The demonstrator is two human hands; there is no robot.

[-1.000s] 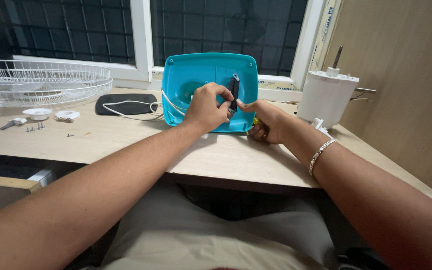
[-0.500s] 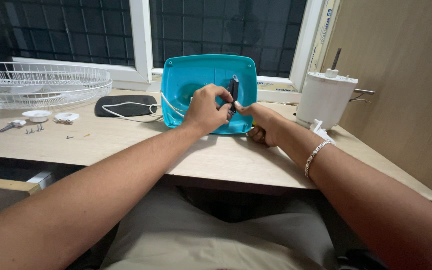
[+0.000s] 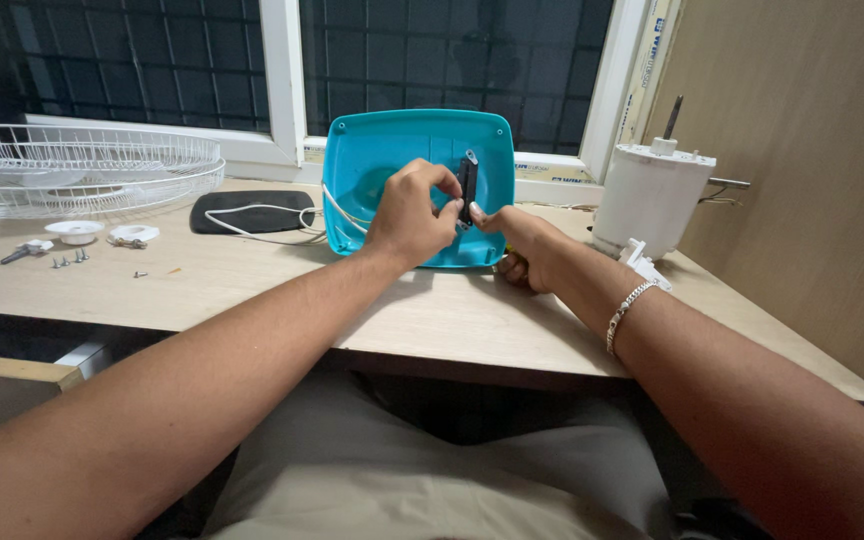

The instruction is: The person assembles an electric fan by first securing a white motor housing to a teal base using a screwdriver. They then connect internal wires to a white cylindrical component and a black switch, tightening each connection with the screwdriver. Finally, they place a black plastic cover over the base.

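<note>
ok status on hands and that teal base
Left hand pinching black part on teal base. Right hand steadying its lower edge. White cord lies clear.

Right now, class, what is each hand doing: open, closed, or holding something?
Left hand: closed, fingers pinching the black bracket on the upright teal base.
Right hand: curled at the base's lower edge; what it holds cannot be told.

Two hands at frame centre – one turquoise base plate [image 3: 392, 150], one black bar [image 3: 467, 185]. One white motor housing [image 3: 650, 195] right. One wire grille [image 3: 72, 165] upper left – two white caps [image 3: 74, 231], several loose screws [image 3: 67, 260].
</note>
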